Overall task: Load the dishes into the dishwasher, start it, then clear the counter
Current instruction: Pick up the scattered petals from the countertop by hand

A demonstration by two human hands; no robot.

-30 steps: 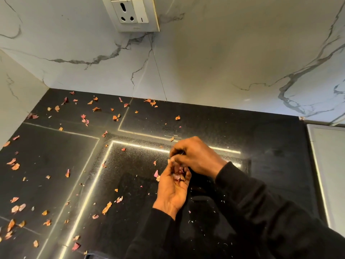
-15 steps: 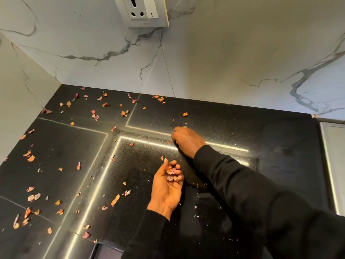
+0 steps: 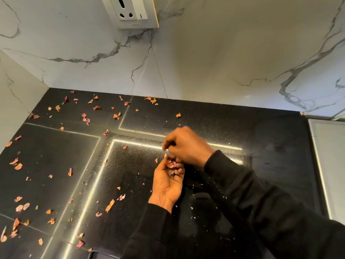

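the left hand (image 3: 167,184) is in the middle of the frame, palm up. its fingers curl in like a small cup around some scraps (image 3: 172,171). the right hand (image 3: 188,146) is just above it, back up, with its fingers bent down over the left fingertips. it is blurred, so i cannot tell if it pinches a scrap. both arms wear black sleeves (image 3: 261,212) that come in from the lower right.

many more scraps lie on the black surface (image 3: 242,131). they are thin, dry, curled flakes, orange, pink and dark red, like bits of onion skin. most are on the left half of the frame, from the upper left corner of the surface down to the lower left. a few lie close to the hands, and one sits alone above the right hand. tiny pale crumbs dot the surface near the sleeves. the right side of the surface has almost no flakes.

the surface is shiny and bright lines of light show on it. behind it is a white wall (image 3: 224,62) with grey veins. a socket (image 3: 133,11) is at the top of the frame.
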